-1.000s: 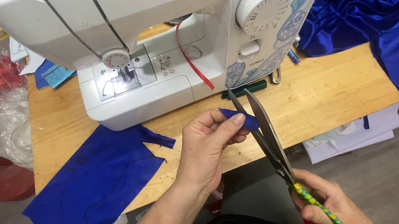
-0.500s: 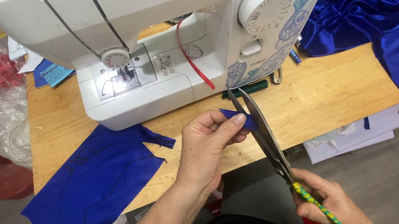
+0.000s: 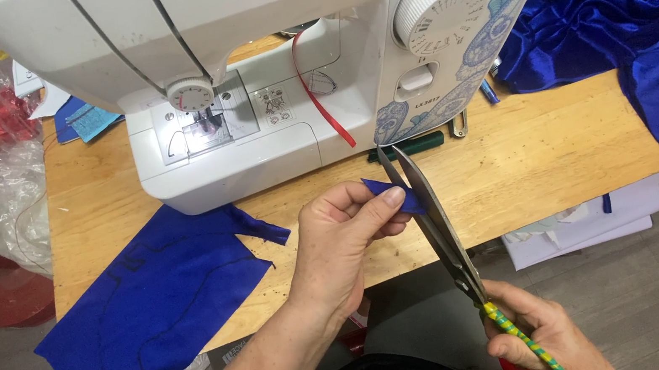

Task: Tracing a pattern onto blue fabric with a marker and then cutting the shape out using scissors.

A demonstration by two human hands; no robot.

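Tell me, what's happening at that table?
A person sits at a wooden table with a white sewing machine. The left hand pinches a small blue scrap, and the right hand holds long scissors whose blades sit almost closed at the scrap. A bigger blue cloth with drawn lines lies flat on the table to the left. More shiny blue fabric is heaped at the right.
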